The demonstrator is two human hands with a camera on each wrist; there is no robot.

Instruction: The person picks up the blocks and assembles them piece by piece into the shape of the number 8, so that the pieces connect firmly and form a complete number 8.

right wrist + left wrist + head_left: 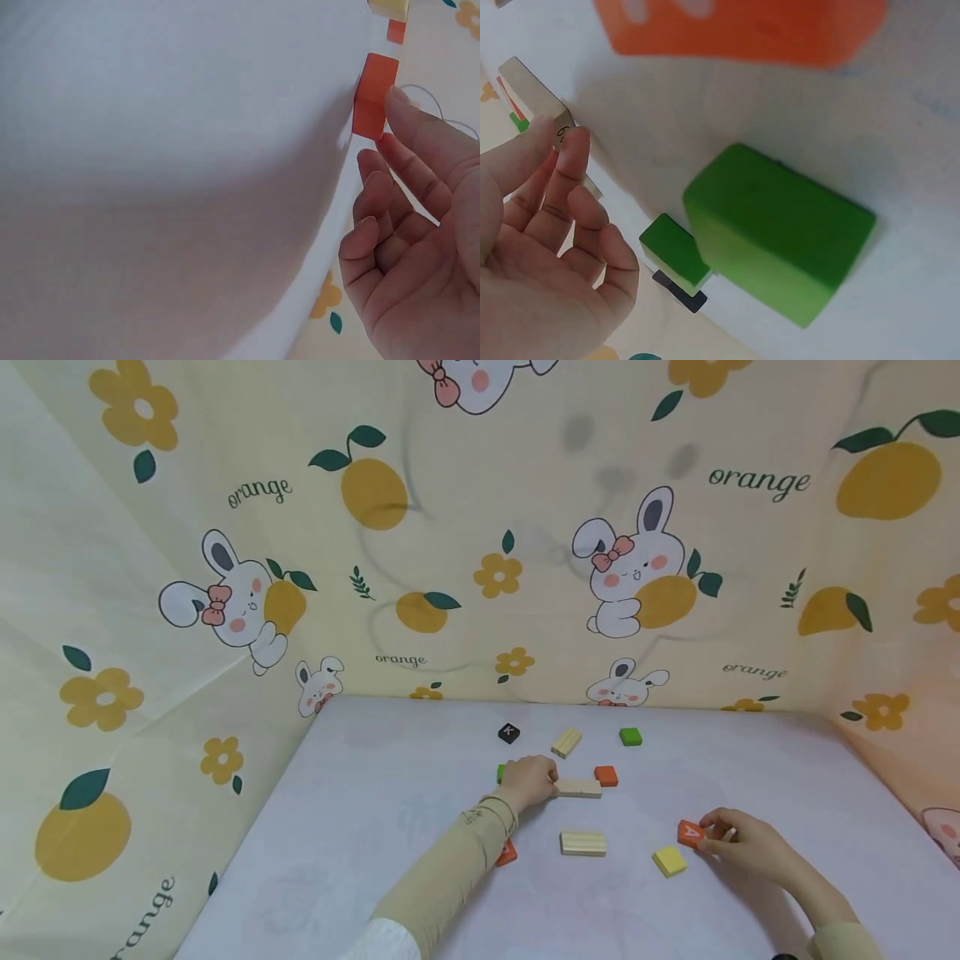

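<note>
My left hand (528,781) pinches one end of a flat, pale wooden block (579,789) between thumb and fingertips. Dark printed marks show on that block's end (563,132) in the left wrist view. A green block (502,772) peeks out behind this hand, and an orange block (507,853) is partly covered by the forearm. Farther right, my right hand (753,843) holds an orange block marked with a white A (690,834) by its edge, using thumb and index finger. The other right fingers are loosely curled. A yellow block (670,861) lies just left of it.
Along the back lie a black tile with a K (509,732), a wooden block (566,742) and a green block (631,737). Another orange block (606,776) sits behind the pinched wooden one. One more wooden block (582,843) lies nearer me. Printed cloth (465,543) walls the white table.
</note>
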